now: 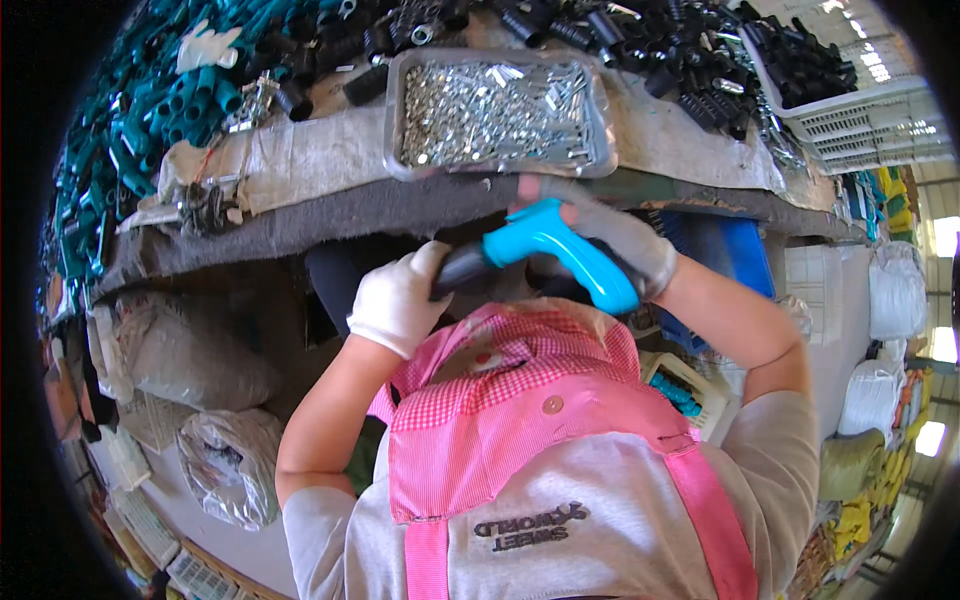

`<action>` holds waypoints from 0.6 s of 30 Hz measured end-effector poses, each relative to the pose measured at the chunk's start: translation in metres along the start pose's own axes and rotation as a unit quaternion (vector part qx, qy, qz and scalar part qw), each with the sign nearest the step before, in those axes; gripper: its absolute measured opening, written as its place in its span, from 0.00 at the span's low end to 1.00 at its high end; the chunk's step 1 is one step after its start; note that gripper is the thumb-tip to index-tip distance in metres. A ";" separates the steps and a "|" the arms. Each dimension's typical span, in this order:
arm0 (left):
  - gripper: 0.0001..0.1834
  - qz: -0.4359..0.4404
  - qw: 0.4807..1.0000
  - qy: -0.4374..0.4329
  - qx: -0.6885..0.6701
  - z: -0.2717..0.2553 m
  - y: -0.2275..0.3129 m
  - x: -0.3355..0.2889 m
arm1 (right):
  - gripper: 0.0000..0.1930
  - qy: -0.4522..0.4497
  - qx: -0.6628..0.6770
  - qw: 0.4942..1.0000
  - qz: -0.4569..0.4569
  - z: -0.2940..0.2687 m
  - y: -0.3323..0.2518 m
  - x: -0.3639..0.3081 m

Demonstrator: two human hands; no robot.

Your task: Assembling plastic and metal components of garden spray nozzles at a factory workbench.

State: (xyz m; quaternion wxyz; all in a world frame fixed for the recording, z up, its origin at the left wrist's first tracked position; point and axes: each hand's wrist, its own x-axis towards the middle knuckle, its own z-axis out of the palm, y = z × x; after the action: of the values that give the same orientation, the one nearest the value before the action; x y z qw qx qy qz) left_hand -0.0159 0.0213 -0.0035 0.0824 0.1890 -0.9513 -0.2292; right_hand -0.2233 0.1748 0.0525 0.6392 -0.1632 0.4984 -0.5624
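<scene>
A glossy turquoise curved plastic handle with a black tube-like end (562, 246) is held in front of my chest, above the pink checked apron (470, 455). My left hand (393, 303), in a white glove, is closed round the black end. On the far side of the turquoise part is my right hand (615, 232), in a greyish glove with bare fingertips. Its fingers are smeared by motion; one fingertip appears to touch the top of the handle. Whether it holds anything small cannot be made out.
Beyond my hands, a grey tray (395, 120) of small metal fasteners sits on the cloth-covered bench (320, 150). Turquoise handles (190, 105) are heaped left, black parts (650, 45) right, near a white crate (865, 120). A blue bin (735, 250) stands below the bench edge.
</scene>
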 end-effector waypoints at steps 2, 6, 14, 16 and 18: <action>0.23 -0.081 0.993 -0.055 -0.063 0.002 -0.001 0.002 | 0.17 -0.057 -0.322 0.865 -0.382 0.014 -0.032 -0.005; 0.25 0.063 0.987 -0.056 -0.135 -0.004 0.021 0.002 | 0.14 0.136 -0.463 0.771 -0.416 -0.002 -0.054 0.024; 0.22 0.093 0.985 -0.042 -0.140 -0.014 0.026 0.008 | 0.18 0.063 -0.419 0.806 -0.414 0.027 -0.071 -0.008; 0.19 0.021 0.971 0.058 -0.229 -0.019 0.028 0.010 | 0.19 0.099 -0.463 0.816 -0.332 0.013 -0.077 0.003; 0.18 -0.100 0.969 0.039 -0.221 -0.019 0.003 0.016 | 0.17 -0.023 -0.343 0.837 -0.426 0.020 -0.050 -0.012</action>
State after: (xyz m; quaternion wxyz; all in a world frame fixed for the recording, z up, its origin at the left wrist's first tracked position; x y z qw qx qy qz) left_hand -0.0274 0.0100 0.0159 0.1362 0.2695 -0.8491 -0.4335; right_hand -0.2329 0.1631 0.1053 0.2506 -0.5814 0.5257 -0.5682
